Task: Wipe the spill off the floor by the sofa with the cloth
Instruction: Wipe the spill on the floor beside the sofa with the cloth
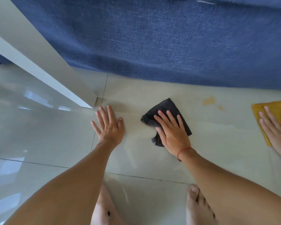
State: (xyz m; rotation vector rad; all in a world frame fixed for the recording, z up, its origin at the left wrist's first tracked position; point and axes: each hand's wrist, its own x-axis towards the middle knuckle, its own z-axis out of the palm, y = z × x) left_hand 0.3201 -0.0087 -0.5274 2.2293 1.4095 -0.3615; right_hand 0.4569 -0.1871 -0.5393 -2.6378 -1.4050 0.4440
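A dark grey cloth (164, 108) lies crumpled on the pale tiled floor (152, 159) in front of the blue sofa (169, 43). My right hand (172, 129) presses flat on the cloth with its fingers spread. A yellowish spill (208, 101) with a smaller spot (220, 108) marks the floor to the right of the cloth, close to the sofa's base. My left hand (108, 125) rests flat and empty on the tile to the left, fingers apart.
Another person's hand (276, 132) presses a yellow cloth (264, 109) on the floor at the right edge. A white furniture panel (39, 62) slants in from the upper left. My bare feet (198, 207) stand at the bottom.
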